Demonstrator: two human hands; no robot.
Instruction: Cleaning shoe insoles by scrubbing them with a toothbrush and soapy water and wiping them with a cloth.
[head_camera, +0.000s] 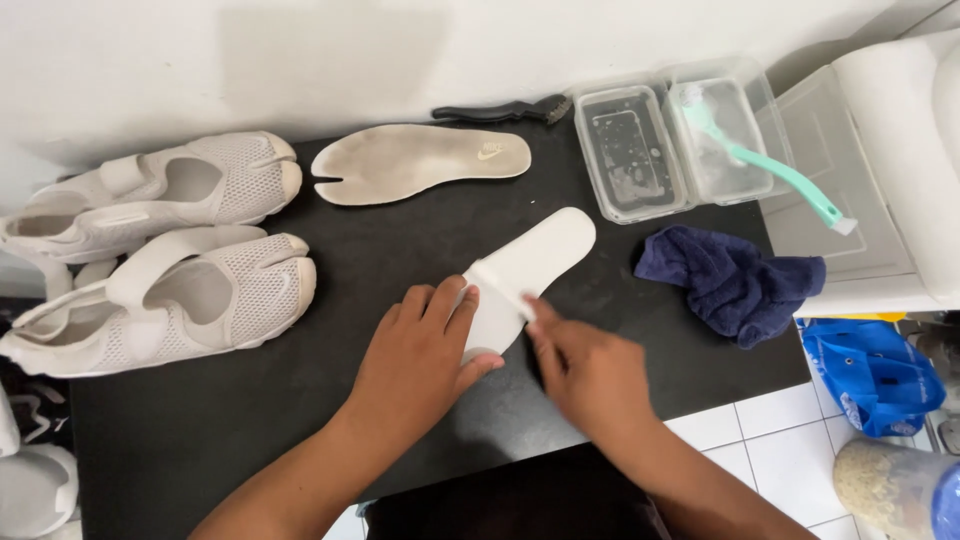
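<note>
On the black table, left hand flat on a white insole, right hand pinching its edge.

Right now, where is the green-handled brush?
In the head view, the green-handled brush is at the upper right, its head in the right-hand clear tub and its handle sticking out over the rim, just above the dark blue cloth.

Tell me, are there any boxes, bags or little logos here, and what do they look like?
Two clear plastic tubs, rectangular, top right of the black table.
Small pale logo mark on the worn beige insole, near its heel.
Blue bag, crumpled, on the floor at right.
</note>
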